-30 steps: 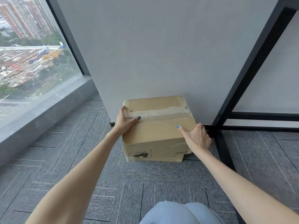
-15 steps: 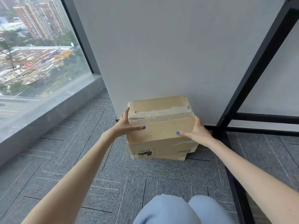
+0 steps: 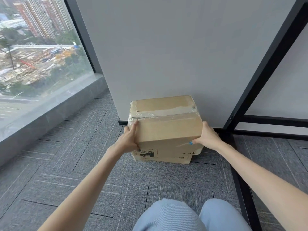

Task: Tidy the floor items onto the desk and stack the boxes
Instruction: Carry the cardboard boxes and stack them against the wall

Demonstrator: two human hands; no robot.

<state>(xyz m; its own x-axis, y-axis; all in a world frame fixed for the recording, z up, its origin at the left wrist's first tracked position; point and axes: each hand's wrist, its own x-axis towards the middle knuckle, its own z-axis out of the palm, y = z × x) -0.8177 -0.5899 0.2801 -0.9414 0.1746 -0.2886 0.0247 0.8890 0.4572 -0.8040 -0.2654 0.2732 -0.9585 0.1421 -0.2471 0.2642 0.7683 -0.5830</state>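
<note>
Head view, left to right. At far left, window [image 3: 41, 55] and grey sill [image 3: 50, 112], no part in the job. Then grey carpet [image 3: 83, 164], carrying everything here. Left hand [image 3: 129, 140] laid against the left side of the cardboard box [image 3: 166, 129]: fingers stretched straight up to the taped top edge, thumb hooked round the lower front corner. Box at the back edge of the carpet, hard against the white wall panel [image 3: 166, 55], apparently resting on a flatter carton [image 3: 166, 160] peeking out beneath its front; lifted or not, cannot tell. Right hand [image 3: 207, 137] on the opposite side, thumb hooked onto the front face, other fingers hidden round the right side. Probably a squeeze from both sides for want of any handle, with the top taped shut and the back blocked by the panel. At far right, black frame [image 3: 260, 64] just beside the right hand, likely reason for keeping that wrist close to the box.
</note>
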